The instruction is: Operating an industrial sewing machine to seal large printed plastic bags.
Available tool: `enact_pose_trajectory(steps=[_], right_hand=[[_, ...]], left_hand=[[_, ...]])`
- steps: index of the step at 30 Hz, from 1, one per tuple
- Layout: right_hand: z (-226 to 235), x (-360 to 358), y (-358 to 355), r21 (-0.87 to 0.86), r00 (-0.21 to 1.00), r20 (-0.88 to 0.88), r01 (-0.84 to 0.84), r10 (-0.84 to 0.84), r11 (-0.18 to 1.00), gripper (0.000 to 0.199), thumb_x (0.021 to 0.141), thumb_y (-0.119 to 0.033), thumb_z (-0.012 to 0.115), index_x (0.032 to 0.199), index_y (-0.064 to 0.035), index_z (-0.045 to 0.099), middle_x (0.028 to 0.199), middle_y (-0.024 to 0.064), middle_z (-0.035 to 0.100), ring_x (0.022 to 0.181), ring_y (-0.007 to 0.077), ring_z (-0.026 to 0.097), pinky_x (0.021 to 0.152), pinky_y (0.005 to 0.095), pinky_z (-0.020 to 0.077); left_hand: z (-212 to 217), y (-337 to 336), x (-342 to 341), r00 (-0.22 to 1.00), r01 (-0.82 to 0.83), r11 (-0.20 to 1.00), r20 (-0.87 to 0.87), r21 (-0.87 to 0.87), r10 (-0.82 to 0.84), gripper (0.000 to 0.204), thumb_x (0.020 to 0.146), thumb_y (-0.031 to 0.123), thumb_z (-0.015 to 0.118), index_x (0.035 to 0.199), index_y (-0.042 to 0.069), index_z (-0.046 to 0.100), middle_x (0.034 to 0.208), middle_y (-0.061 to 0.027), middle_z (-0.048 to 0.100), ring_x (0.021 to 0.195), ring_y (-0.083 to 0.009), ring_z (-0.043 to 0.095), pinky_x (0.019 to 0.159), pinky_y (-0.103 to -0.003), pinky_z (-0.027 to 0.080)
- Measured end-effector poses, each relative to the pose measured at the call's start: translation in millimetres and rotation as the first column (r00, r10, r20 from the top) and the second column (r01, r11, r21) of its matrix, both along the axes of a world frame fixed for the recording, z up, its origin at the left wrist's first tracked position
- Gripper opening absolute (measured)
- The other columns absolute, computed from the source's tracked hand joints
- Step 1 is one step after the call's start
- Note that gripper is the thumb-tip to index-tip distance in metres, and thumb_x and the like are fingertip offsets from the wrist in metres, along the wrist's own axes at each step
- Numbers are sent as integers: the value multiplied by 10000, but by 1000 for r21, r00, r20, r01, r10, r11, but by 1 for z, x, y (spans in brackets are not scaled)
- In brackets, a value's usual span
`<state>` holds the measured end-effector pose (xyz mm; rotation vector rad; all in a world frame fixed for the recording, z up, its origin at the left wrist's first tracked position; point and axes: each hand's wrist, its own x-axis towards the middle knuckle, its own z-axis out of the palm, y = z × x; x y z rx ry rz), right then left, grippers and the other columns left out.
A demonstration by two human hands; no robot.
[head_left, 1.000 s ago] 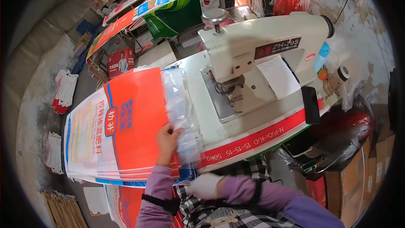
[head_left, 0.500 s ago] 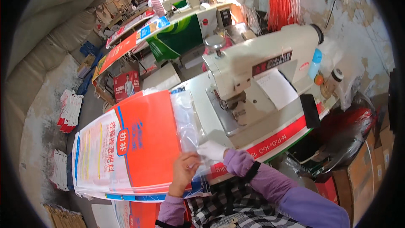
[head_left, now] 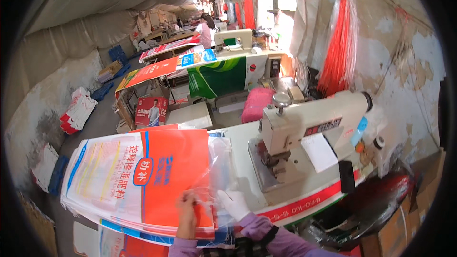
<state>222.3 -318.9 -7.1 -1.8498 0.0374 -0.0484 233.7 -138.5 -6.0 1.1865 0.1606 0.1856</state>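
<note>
In the head view, the left hand [head_left: 186, 209] is resting bare on the near edge of the top orange and white printed sack [head_left: 143, 176], fingers curled and pinching at the clear plastic liner [head_left: 219, 171] that is sticking out of the sack's open mouth. The right hand [head_left: 233, 203], in a white glove, is closing narrow on the same liner just beside the left hand, so both are holding the plastic at the near corner of the sack. The sack is lying on top of a stack of similar sacks [head_left: 95, 204], on the left part of the sewing table [head_left: 238, 135], with its mouth turned toward the industrial sewing machine [head_left: 309, 123].

Compared with a second ago, the left hand has been sliding from the middle of the sack's edge down to the corner, and the right hand, which was lying low near the body, has been coming up to meet it on the liner. The head has also been lifting, so more of the workshop is showing: further tables with a green sack [head_left: 216, 76], a person in a pink top [head_left: 207, 31] far back, and red string bundles [head_left: 335, 43] hanging on the wall. Judging from this, the liner is being gathered and straightened at the mouth, and the sack is not yet lying under the needle
</note>
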Motion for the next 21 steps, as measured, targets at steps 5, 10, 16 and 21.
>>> enact_pose_trajectory(steps=[5,10,16,21], right_hand=[[2,-7,-44,-322,803,573,403,-162,856,268,842,-305,677,936,-56,706,896,119,710,811,293,686,759,417,529],[52,-30,5,-14,968,145,-205,205,979,241,820,-179,722,1031,-70,679,955,112,689,860,229,676,777,353,522],[45,-23,39,240,948,302,-182,105,953,121,817,-88,729,844,-6,645,786,55,657,748,152,627,712,280,504],[14,-37,41,262,945,205,-305,256,916,136,858,-119,680,953,-22,680,902,85,685,807,212,647,778,308,510]], left_hand=[[33,-10,-16,974,-118,990,204,81,99,92,917,61,635,829,77,615,775,24,606,715,-73,549,674,-216,447],[54,-26,-26,969,198,916,71,350,-237,139,891,40,672,1021,-6,653,945,-42,690,924,-119,609,859,-277,476],[21,-12,-33,995,-35,841,102,540,-24,288,899,141,651,1151,8,611,896,-64,711,869,-231,675,808,-385,524],[73,20,-36,924,320,6,-311,947,-222,280,953,223,565,804,-4,638,654,-97,639,637,-186,664,577,-342,526]])
